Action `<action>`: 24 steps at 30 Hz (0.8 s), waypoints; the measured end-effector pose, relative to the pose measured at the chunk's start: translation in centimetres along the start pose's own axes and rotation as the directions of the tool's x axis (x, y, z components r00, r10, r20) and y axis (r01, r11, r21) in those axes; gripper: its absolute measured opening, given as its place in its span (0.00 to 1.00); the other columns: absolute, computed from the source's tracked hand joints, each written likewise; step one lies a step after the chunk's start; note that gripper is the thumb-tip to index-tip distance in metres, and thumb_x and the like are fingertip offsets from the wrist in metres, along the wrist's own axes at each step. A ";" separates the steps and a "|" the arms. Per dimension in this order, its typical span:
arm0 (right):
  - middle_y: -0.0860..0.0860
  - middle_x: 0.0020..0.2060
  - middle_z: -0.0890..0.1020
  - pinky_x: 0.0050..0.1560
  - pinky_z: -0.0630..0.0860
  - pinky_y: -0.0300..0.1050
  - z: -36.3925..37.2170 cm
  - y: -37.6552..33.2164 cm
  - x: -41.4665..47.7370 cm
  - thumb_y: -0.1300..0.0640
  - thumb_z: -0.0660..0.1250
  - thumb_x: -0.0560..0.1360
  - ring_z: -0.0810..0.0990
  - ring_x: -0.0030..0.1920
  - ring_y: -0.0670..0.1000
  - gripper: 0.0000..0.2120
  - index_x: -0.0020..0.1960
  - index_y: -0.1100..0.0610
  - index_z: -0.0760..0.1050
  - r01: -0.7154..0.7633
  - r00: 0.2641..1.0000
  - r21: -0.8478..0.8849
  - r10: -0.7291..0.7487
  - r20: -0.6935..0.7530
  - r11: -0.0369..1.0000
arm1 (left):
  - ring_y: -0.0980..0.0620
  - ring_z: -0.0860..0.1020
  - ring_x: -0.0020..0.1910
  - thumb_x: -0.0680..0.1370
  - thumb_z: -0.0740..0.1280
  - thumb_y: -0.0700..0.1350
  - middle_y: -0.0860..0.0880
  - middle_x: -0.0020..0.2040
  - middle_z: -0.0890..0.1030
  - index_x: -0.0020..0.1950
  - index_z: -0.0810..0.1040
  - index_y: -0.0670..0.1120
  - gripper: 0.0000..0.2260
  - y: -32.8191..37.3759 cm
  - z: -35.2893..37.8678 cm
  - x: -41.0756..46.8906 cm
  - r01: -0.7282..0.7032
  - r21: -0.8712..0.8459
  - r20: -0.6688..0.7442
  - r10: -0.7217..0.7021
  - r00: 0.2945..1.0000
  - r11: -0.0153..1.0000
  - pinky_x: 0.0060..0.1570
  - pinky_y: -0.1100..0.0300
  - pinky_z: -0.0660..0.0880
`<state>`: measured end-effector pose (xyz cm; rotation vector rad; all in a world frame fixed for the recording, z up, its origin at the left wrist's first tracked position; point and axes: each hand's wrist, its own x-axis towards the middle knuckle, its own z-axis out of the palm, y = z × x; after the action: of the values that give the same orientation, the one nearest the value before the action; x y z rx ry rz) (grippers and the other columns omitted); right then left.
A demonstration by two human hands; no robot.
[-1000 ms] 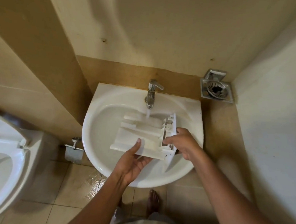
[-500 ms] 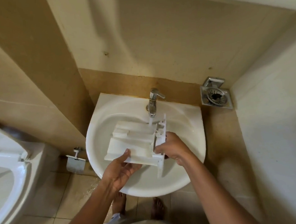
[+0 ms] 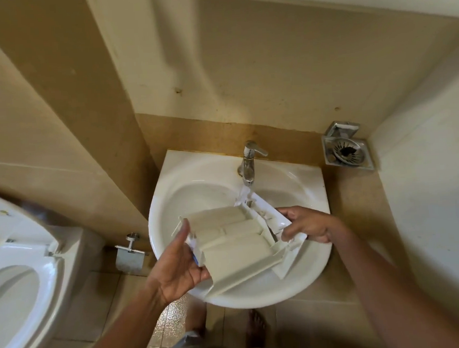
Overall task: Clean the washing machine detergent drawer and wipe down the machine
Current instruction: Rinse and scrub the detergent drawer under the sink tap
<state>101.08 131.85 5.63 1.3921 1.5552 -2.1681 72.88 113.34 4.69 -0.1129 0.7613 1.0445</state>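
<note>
A white plastic detergent drawer [image 3: 232,241] is held over the white sink [image 3: 170,199], turned so its smooth underside faces up. Its far corner sits under the chrome tap [image 3: 249,162], where water runs onto it. My left hand [image 3: 178,263] grips the drawer's left end, thumb up along the edge. My right hand [image 3: 309,224] holds the front panel end on the right, fingers curled round it. The washing machine is not in view.
A toilet [image 3: 20,280] with its seat down stands at the left. A chrome paper holder [image 3: 128,254] hangs on the wall beside the sink. A floor drain [image 3: 346,152] lies right of the tap. Walls close in at right and behind; my bare feet are under the sink.
The drawer has been flipped over, from compartments showing to underside up, and tilted toward me. My left hand shifted up to grip its left end. The camera view rose a little.
</note>
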 end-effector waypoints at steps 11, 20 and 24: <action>0.47 0.53 0.85 0.56 0.81 0.55 -1.1 -1.6 3.2 0.70 0.69 0.64 0.83 0.54 0.53 0.33 0.63 0.44 0.77 -0.088 0.968 -0.491 -0.042 -0.246 0.867 | 0.42 0.84 0.54 0.72 0.77 0.43 0.41 0.53 0.86 0.64 0.80 0.42 0.21 -3.6 5.8 0.9 -0.088 0.086 -0.332 0.112 0.937 0.992 0.53 0.41 0.82; 0.44 0.55 0.84 0.35 0.76 0.46 -3.8 -2.2 1.9 0.67 0.66 0.65 0.85 0.46 0.57 0.34 0.66 0.42 0.77 -0.105 0.954 -0.597 -0.090 -0.287 0.795 | 0.39 0.84 0.56 0.71 0.78 0.47 0.39 0.53 0.86 0.58 0.81 0.43 0.18 -5.8 10.3 1.0 -0.122 0.036 -0.329 0.128 0.936 0.992 0.58 0.39 0.79; 0.44 0.62 0.79 0.50 0.82 0.52 -4.6 -2.0 1.9 0.67 0.67 0.65 0.84 0.52 0.53 0.37 0.71 0.43 0.74 -0.112 0.952 -0.627 -0.097 -0.290 0.771 | 0.39 0.83 0.57 0.67 0.79 0.50 0.40 0.52 0.86 0.56 0.82 0.45 0.21 -6.3 11.6 1.1 -0.137 0.052 -0.322 0.147 0.935 0.989 0.59 0.39 0.79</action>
<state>101.62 137.17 5.45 1.4998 2.1091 -1.2162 84.24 115.85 10.92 -0.2118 1.0965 1.1673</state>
